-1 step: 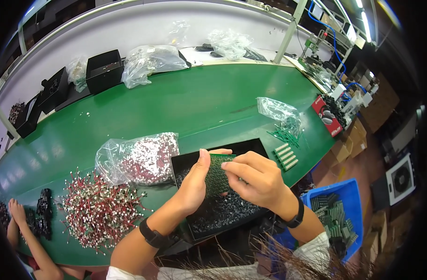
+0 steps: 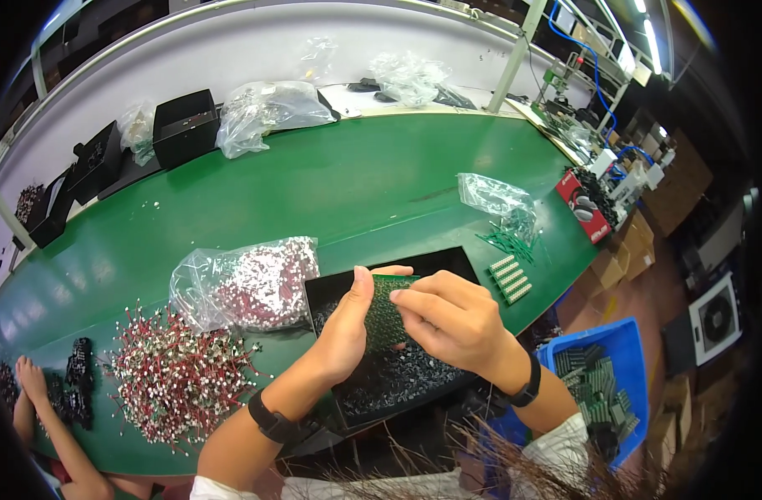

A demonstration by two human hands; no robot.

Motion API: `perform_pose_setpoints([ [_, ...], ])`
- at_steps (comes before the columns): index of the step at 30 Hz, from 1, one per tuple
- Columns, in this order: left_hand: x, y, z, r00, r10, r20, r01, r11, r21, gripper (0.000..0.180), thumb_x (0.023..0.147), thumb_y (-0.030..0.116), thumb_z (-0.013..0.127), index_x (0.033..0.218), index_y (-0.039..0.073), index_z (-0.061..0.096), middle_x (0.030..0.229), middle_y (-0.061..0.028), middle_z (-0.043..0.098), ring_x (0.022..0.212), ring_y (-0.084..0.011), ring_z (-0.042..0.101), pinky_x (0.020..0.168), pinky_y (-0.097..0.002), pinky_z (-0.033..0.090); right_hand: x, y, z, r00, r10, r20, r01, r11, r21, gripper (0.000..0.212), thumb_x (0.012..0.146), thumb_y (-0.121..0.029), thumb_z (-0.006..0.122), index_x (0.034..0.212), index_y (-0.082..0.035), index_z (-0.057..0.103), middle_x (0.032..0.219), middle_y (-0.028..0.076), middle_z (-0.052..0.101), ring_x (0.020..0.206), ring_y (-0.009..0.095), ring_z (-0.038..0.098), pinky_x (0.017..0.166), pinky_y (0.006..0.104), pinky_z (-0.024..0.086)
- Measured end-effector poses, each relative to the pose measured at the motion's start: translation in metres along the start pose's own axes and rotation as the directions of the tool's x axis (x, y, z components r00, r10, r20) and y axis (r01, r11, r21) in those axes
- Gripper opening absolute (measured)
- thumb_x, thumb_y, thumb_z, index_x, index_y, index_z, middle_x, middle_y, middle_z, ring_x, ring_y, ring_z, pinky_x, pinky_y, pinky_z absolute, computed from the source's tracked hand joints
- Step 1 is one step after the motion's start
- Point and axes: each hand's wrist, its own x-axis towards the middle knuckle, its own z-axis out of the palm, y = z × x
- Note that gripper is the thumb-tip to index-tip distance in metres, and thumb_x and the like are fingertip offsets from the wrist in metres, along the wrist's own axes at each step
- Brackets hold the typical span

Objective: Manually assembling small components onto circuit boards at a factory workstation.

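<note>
A small green circuit board [image 2: 384, 313] is held upright between both hands above a black tray [image 2: 452, 260] filled with small dark parts. My left hand [image 2: 345, 332] grips the board's left edge, thumb pointing up. From the right, my right hand [image 2: 449, 321] pinches the board with its fingertips on the board's face. Both wrists wear black bands.
On the green bench lie a clear bag of red-and-white components [image 2: 248, 283], a loose pile of the same [image 2: 177, 375], pale connector strips [image 2: 510, 279] and another clear bag [image 2: 499, 202]. A blue bin of boards [image 2: 602, 383] sits lower right. Another person's hand [image 2: 31, 379] works at far left.
</note>
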Motion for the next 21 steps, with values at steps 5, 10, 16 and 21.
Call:
perform_pose_setpoints([
  [5, 0.000, 0.002, 0.003, 1.000, 0.013, 0.005, -0.013, 1.000, 0.028, 0.072, 0.108, 0.060, 0.019, 0.141, 0.005, 0.051, 0.122, -0.0102, 0.063, 0.108, -0.0190, 0.065, 0.093, -0.0357, 0.055, 0.003, -0.002, 0.009, 1.000, -0.016, -0.021, 0.016, 1.000, -0.011, 0.025, 0.068, 0.010, 0.075, 0.089, -0.001, 0.069, 0.084, 0.010, 0.067, 0.067, 0.024, 0.065, 0.057, 0.0329, 0.054],
  [10, 0.000, 0.001, 0.001, 0.998, 0.066, 0.008, -0.066, 0.996, 0.064, 0.071, 0.109, 0.059, 0.019, 0.141, 0.004, 0.051, 0.123, -0.0102, 0.063, 0.112, -0.0190, 0.063, 0.098, -0.0352, 0.052, 0.007, -0.003, 0.003, 0.997, 0.050, -0.063, -0.047, 0.998, 0.050, 0.020, 0.066, 0.010, 0.071, 0.082, -0.001, 0.065, 0.072, 0.008, 0.063, 0.060, 0.023, 0.064, 0.055, 0.0306, 0.052],
  [16, 0.001, 0.002, 0.002, 1.000, 0.022, -0.002, -0.022, 1.000, 0.010, 0.074, 0.108, 0.060, 0.015, 0.142, 0.004, 0.051, 0.124, -0.0100, 0.064, 0.114, -0.0184, 0.063, 0.100, -0.0347, 0.051, 0.009, -0.006, -0.001, 0.999, 0.017, -0.039, -0.016, 0.999, 0.028, 0.024, 0.066, 0.009, 0.075, 0.086, -0.001, 0.068, 0.077, 0.009, 0.065, 0.064, 0.024, 0.064, 0.055, 0.0315, 0.053],
  [21, -0.002, 0.005, 0.005, 0.995, 0.095, 0.002, -0.094, 0.986, 0.139, 0.076, 0.108, 0.061, 0.013, 0.142, 0.004, 0.052, 0.125, -0.0097, 0.063, 0.114, -0.0177, 0.062, 0.099, -0.0341, 0.051, 0.010, -0.009, 0.011, 0.998, -0.053, -0.024, 0.053, 0.999, -0.005, 0.032, 0.066, 0.009, 0.076, 0.096, 0.000, 0.068, 0.086, 0.009, 0.065, 0.068, 0.026, 0.064, 0.057, 0.0341, 0.053],
])
